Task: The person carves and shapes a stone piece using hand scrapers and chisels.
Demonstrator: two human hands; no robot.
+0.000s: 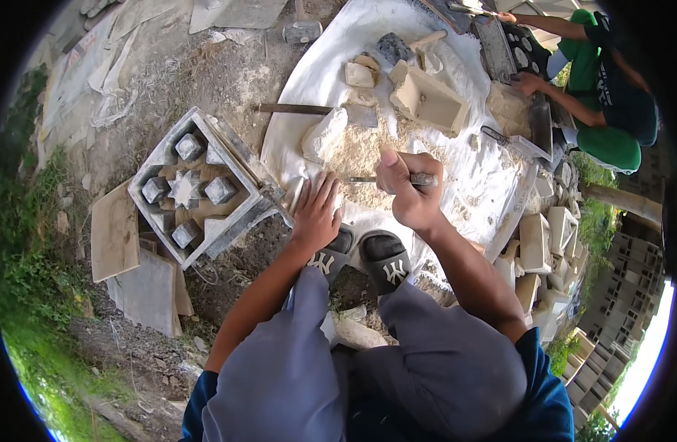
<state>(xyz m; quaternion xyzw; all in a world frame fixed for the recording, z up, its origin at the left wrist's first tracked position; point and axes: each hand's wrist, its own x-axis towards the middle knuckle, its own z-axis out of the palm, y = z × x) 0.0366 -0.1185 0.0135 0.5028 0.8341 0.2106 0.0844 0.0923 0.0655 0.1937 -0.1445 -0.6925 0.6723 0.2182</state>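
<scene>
- I am resting my left hand palm down with fingers spread, near the edge of the white sheet; I cannot tell what is lying beneath it
- I am gripping a thin metal tool in my right hand, apart from the left, and its narrow end is pointing towards those fingers, over the pale powder
- I am seeing a risk there: a slip of the grip or a jerk of the wrist could be sending the tip into the left fingers
- I am watching the pale chunk just beyond those fingers, since a knock could be chipping or rolling it
- I am noting the sandals near the work; loose powder could be making the footing slippery
- Farther off, a co-worker is reaching towards a dark tray
</scene>
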